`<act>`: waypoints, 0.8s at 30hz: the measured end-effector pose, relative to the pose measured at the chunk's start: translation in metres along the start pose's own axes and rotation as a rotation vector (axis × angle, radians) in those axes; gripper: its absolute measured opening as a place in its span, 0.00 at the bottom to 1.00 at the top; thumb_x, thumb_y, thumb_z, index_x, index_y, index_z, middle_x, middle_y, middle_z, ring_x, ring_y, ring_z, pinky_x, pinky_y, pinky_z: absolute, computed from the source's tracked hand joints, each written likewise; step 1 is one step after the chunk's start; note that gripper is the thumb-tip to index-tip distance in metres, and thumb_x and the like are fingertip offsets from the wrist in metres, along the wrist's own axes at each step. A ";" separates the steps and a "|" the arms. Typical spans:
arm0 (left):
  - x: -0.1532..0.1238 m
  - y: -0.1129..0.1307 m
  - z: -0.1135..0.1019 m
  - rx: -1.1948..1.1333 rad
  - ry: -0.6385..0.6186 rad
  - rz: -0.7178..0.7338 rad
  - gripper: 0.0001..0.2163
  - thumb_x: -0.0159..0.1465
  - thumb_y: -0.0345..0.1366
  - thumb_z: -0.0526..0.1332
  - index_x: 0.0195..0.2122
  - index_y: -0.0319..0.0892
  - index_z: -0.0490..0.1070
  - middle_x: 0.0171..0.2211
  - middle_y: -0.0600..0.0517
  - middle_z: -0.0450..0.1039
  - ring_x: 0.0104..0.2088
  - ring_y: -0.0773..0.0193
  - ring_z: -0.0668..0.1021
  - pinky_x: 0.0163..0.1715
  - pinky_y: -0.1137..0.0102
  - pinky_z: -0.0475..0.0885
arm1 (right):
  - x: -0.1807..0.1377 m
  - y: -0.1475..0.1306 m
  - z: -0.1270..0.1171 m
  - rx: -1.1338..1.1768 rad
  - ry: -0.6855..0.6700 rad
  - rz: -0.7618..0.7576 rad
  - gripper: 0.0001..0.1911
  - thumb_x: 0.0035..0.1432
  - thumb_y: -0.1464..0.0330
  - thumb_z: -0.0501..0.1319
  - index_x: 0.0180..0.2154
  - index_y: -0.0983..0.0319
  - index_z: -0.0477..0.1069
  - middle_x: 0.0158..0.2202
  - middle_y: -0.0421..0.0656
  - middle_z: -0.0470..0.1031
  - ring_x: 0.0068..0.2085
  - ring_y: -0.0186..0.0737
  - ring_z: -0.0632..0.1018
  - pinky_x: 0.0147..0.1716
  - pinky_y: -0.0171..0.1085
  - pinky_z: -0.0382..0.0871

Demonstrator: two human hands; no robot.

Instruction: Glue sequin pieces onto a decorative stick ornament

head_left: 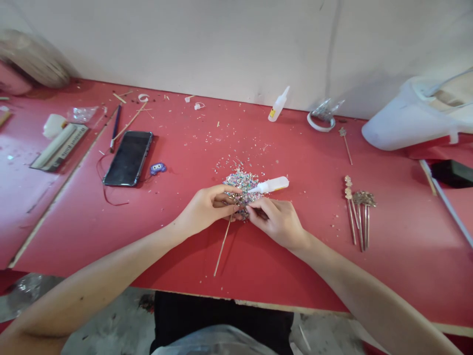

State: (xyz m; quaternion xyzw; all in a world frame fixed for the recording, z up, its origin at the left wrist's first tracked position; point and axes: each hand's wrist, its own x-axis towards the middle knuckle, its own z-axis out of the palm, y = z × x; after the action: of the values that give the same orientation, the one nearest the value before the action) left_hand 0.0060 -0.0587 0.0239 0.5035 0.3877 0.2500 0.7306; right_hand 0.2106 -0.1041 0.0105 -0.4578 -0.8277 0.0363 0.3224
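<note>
My left hand is closed on the upper end of a thin gold-coloured hairpin stick, whose stem slants down toward me. My right hand meets it with thumb and forefinger pinched together; what they hold, if anything, is too small to make out. Both hands are over a heap of small multicoloured rhinestones. Across the heap's right side lies a white glue bottle, its nozzle pointing left, just above my right hand. The decorated head of the hairpin stick is mostly hidden by my fingers.
To the right lie several decorated hairpin sticks and a single one. A second glue bottle, a tape roll and a white bucket are farther back. On the left are a phone, a pen and a knife package.
</note>
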 end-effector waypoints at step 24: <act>0.000 0.000 0.000 0.003 -0.007 0.004 0.17 0.60 0.32 0.66 0.50 0.38 0.70 0.33 0.50 0.79 0.33 0.62 0.83 0.37 0.68 0.80 | -0.001 0.000 0.000 0.004 0.017 0.027 0.06 0.61 0.72 0.58 0.30 0.61 0.67 0.19 0.35 0.70 0.18 0.27 0.69 0.19 0.29 0.59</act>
State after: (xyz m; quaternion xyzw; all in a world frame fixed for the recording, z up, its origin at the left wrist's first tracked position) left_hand 0.0057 -0.0586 0.0234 0.5062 0.3844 0.2491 0.7307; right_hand 0.2108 -0.1045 0.0101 -0.4687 -0.8185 0.0385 0.3300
